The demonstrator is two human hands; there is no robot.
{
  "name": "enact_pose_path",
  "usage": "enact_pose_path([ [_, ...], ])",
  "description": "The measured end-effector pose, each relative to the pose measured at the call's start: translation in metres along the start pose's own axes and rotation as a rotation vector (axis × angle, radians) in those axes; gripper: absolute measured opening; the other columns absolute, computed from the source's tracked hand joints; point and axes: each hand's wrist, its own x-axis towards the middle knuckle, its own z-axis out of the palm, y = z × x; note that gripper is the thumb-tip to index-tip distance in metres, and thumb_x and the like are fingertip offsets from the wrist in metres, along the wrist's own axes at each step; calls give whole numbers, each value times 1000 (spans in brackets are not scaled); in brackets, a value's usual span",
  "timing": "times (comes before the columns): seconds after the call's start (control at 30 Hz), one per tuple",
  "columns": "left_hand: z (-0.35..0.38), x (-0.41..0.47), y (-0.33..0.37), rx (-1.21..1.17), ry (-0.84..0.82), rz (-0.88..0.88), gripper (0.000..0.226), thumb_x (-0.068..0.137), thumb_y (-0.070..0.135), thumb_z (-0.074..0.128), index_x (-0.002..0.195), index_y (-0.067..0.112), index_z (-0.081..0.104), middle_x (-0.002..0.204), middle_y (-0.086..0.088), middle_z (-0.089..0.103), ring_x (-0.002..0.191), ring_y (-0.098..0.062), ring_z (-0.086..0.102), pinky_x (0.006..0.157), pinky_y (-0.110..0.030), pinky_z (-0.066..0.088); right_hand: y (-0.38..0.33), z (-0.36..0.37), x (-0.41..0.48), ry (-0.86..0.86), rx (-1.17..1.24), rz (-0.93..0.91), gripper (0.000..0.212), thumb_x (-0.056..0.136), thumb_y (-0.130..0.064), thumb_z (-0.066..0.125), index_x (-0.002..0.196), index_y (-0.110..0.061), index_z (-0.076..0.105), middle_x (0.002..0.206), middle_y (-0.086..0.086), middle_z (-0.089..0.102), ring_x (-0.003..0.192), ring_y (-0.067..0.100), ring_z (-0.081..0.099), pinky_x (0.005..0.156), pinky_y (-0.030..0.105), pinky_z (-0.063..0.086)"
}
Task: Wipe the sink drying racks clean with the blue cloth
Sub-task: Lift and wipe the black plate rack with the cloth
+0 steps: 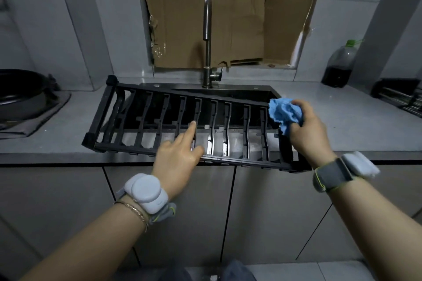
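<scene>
Left hand (180,155): index finger straight, tip on a middle slat of the drying rack (101,112), heel of the hand over the front rail, nothing held. Right hand (306,130): fingers curled round the bunched blue cloth (284,113), pressed at the rack's right end. White pods strapped on both wrists.

The rack was black and slatted. It lay across the sink (228,86), left end on the table (342,125), front rail at the table's near edge. It sat slightly skewed, left end farther back.

Behind it: a steel faucet (207,36), upright at the sink's back rim. A dark pan (18,89) sat far left on a grey mat. A plastic bottle (339,66) of dark liquid stood far right against the wall. Near it was another dark rack-like item (402,96), too blurred to tell. Cardboard (205,18) covered the window behind the faucet.
</scene>
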Motion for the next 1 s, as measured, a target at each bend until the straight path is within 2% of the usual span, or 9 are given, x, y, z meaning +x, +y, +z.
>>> enact_pose_path([
  [0.13, -2, 4, -1, 71, 144, -189, 69, 31, -10, 79, 97, 5, 68, 121, -29, 57, 104, -39, 61, 78, -67, 42, -7, -1, 5, 15, 150, 5, 47, 86, 5, 36, 119, -26, 46, 95, 7, 54, 60, 16, 48, 52, 24, 40],
  [0.23, -7, -7, 13, -77, 345, -148, 37, 71, 17, 63, 107, 13, 52, 121, -16, 51, 113, -32, 46, 94, -54, 37, -9, -5, 8, 43, 295, 31, 45, 86, 4, 37, 108, -34, 44, 93, 9, 56, 53, 13, 46, 44, 24, 38],
  [0.3, -3, -21, 32, -378, 372, -160, 22, 80, 31, 55, 93, 14, 49, 96, -9, 56, 91, -21, 49, 83, -31, 38, -11, -8, 7, 59, 388, 62, 43, 86, 6, 37, 105, -32, 43, 86, 6, 55, 44, 4, 46, 40, 20, 37],
  [0.4, 0, -25, 58, -1099, 142, -713, 30, 81, 42, 65, 92, 17, 53, 92, -2, 58, 83, -11, 52, 75, -9, 38, -16, -8, 2, 16, 503, 101, 42, 87, 10, 34, 105, -27, 43, 77, 5, 50, 34, 2, 38, 33, 15, 30],
  [0.47, 4, -9, 63, -1734, -48, -1139, 46, 81, 46, 63, 114, 16, 52, 114, -5, 57, 102, -13, 56, 92, -21, 39, -20, -4, -3, -33, 537, 126, 45, 87, 10, 31, 101, -29, 46, 71, 6, 47, 33, 6, 33, 34, 17, 26],
  [0.57, 5, 13, 61, -2306, 143, -1410, 30, 83, 45, 56, 99, 20, 57, 104, -6, 57, 100, -22, 53, 105, -46, 33, -25, -1, -7, -65, 610, 154, 49, 86, 11, 28, 91, -33, 47, 66, 7, 41, 32, 7, 28, 35, 15, 22],
  [0.7, 2, 20, 67, -2388, 438, -1502, 13, 89, 28, 58, 87, 16, 53, 85, -6, 49, 84, -22, 53, 88, -39, 48, -24, -7, -5, -37, 682, 200, 44, 88, 9, 30, 95, -31, 47, 65, 6, 41, 32, 7, 29, 34, 14, 24],
  [0.87, -7, 30, 59, -2377, 283, -1373, 36, 68, 41, 65, 98, 24, 54, 105, -8, 47, 80, -20, 51, 73, -36, 44, -13, -4, -6, -108, 768, 302, 41, 90, 6, 29, 96, -30, 46, 64, 4, 40, 34, 7, 29, 34, 17, 25],
  [1.0, -5, 35, 62, -2187, 298, -1310, 44, 88, 6, 57, 121, 33, 45, 103, -8, 54, 95, -27, 58, 73, -39, 45, -6, 6, -9, -169, 780, 274, 40, 90, 9, 29, 99, -26, 47, 63, 5, 42, 37, 11, 28, 35, 19, 23],
])
